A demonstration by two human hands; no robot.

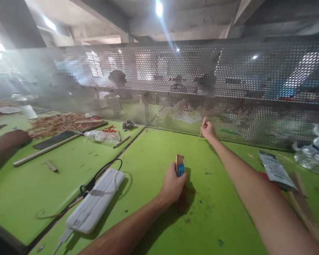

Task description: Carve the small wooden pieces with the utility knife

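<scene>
Box: small, orange and blue, (180, 165) in the left hand over the green table (146, 152); whether its base touches the top is hidden.
Left hand: (173, 185) fingers and thumb clamped around the box, leaving its upper end showing; the wrap seems meant to keep it steady and upright.
Stick: thin, pale, (200, 134) in the right hand, slanting down near the far edge.
Right hand: (209, 131) thumb and fingers pinched together on the stick, arm stretched out; gripping it high apparently leaves the lower length free.
Mesh: (162, 67) upright panel just beyond the right hand, probably dividing the workplaces; people behind it.
Power bank: white, (97, 200) left of the left arm, cable at its near end; likely laid there to leave room for the arms.
Pouch: silvery, (278, 170) right of the right arm.
Bottle: clear, on its side, (102, 136) beside the scrap pile (55, 124).
Co-worker's hand: (17, 137) at far left, near the pile; its grip cannot be told.
</scene>
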